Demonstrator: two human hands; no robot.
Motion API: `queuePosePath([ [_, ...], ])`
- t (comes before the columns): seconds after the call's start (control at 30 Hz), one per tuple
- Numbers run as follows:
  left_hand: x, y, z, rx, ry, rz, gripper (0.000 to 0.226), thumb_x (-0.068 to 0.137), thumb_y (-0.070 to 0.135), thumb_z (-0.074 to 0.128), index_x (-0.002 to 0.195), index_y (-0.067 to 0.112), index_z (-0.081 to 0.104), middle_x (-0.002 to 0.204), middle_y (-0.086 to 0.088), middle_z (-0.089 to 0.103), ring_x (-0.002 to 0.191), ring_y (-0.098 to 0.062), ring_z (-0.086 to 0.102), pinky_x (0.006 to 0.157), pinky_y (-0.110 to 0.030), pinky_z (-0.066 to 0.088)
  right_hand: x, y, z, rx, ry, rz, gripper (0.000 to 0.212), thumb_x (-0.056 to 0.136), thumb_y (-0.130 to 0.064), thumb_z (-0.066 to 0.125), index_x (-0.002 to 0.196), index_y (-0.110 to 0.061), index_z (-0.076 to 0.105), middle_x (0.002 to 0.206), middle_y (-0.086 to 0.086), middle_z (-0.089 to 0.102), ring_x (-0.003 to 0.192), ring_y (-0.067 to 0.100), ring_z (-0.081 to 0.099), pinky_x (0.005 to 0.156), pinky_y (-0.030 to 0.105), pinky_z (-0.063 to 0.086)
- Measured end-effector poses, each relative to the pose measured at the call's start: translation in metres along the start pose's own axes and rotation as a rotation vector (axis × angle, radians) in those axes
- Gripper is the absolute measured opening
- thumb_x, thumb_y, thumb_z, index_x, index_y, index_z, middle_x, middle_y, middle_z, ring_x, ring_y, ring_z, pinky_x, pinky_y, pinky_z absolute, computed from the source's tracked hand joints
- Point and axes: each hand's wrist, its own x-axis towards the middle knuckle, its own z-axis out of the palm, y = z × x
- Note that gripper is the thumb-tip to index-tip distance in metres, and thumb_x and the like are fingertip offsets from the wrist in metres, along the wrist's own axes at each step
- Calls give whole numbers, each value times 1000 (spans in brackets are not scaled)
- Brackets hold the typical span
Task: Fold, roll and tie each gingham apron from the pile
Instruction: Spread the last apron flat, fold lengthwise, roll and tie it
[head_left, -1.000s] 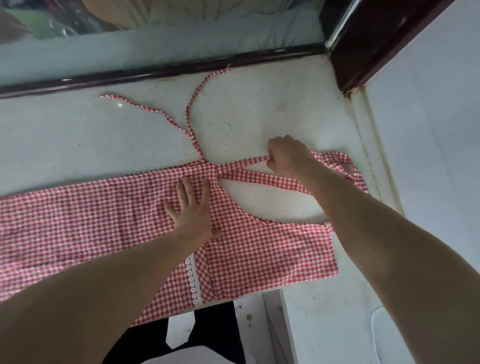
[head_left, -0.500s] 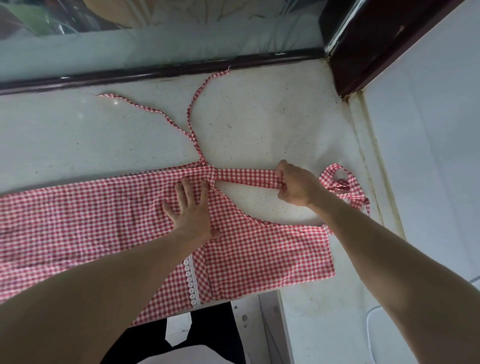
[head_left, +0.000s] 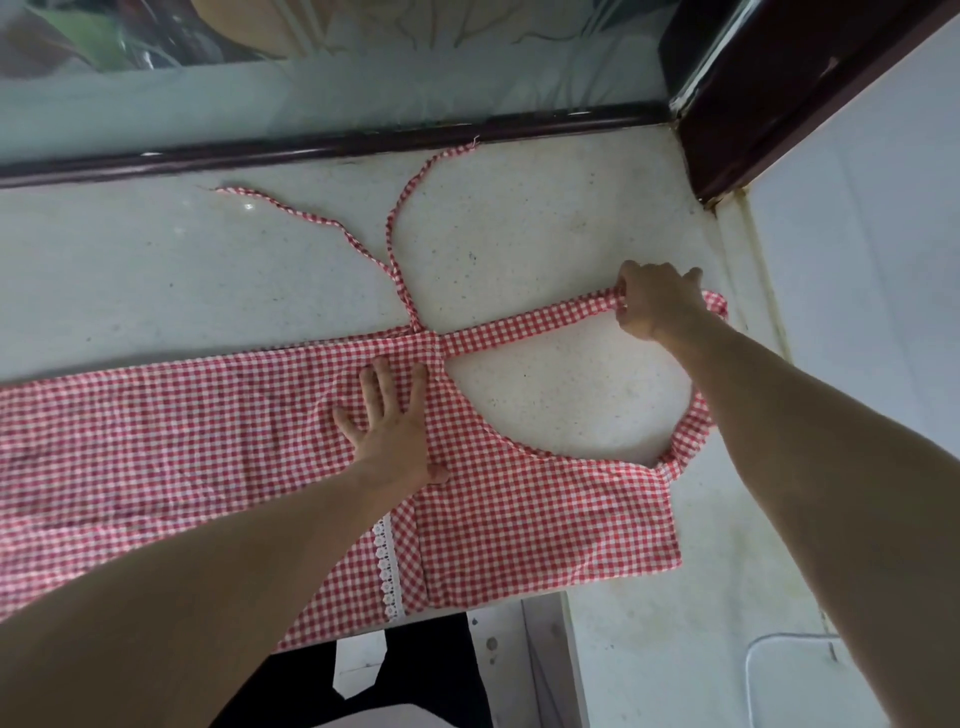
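Observation:
A red-and-white gingham apron (head_left: 218, 441) lies flat across a pale stone counter (head_left: 545, 249), its bib end to the right and a white lace strip (head_left: 387, 566) near the front edge. My left hand (head_left: 389, 421) presses flat on the cloth, fingers spread, just below where the straps meet. My right hand (head_left: 657, 306) grips the neck strap (head_left: 524, 325) and holds it stretched to the right, near the wall. Two thin waist ties (head_left: 395, 228) trail toward the back of the counter.
A dark window frame (head_left: 332, 145) runs along the back edge, with glass behind it. A dark post (head_left: 737, 104) stands in the far right corner beside a white wall (head_left: 857, 291). The counter's front edge (head_left: 540, 597) drops off below the apron.
My right hand has pulled the neck strap from the middle out to the right and farther back, drawing it straight. My left hand has stayed pressed on the apron.

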Motion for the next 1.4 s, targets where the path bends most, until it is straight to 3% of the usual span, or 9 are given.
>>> queuePosePath([
  [0.1,0,4,-4,47,-11,-15,142,70,57,79,143,24,-39,139,-15,-54,139,-39,-37,111,-72,-3,-8,12,-1,163,24,43,81,76,-13,79,144,-21,37,133,9,52,129,32,43,111,54,25],
  [0.23,0,22,-23,169,-66,-69,141,68,57,81,150,11,-25,154,-30,-27,145,-49,-17,112,-71,4,-20,33,1,295,86,133,79,78,-26,76,146,-25,35,146,9,40,140,30,29,116,52,18],
  [0.43,0,87,-43,-39,510,414,65,95,28,55,149,11,22,157,-12,20,146,-30,18,122,-45,20,-35,58,24,528,224,611,77,84,-32,71,147,-12,32,148,18,33,136,38,33,113,52,31],
  [0.6,38,120,-41,176,209,470,84,101,36,45,155,10,-13,163,-9,-17,151,-26,-12,119,-38,-5,-38,53,47,829,227,604,69,82,-45,73,137,-13,48,134,14,49,124,31,49,106,42,44],
  [0.77,58,114,-39,303,145,463,86,100,44,39,154,9,-19,161,-9,-27,149,-25,-21,124,-43,-1,-40,52,40,869,142,391,70,76,-42,83,131,-10,53,115,2,60,104,21,58,87,31,50],
  [0.93,60,111,-40,304,107,448,87,101,46,37,151,12,-26,157,-6,-34,147,-23,-27,121,-39,-10,-37,70,24,724,84,416,25,81,-17,76,102,-13,63,94,4,68,76,17,65,53,17,43],
  [1.1,63,108,-35,307,100,463,84,102,44,34,150,13,-28,156,-6,-36,146,-22,-29,118,-39,-15,-35,98,-1,706,418,775,28,84,-11,70,112,-16,65,108,10,71,100,30,67,81,34,54],
  [1.27,64,107,-32,276,88,476,85,102,40,37,150,13,-28,157,-6,-36,145,-22,-30,122,-43,-9,-24,108,-6,1056,42,840,19,87,-4,71,105,1,66,109,17,72,82,27,71,69,42,61],
  [1.4,65,106,-32,282,83,474,86,102,41,37,148,14,-30,155,-6,-39,144,-22,-32,122,-44,-9,-26,108,-19,1220,-304,536,86,70,-22,88,144,-15,45,143,8,54,127,28,53,100,50,46],
])
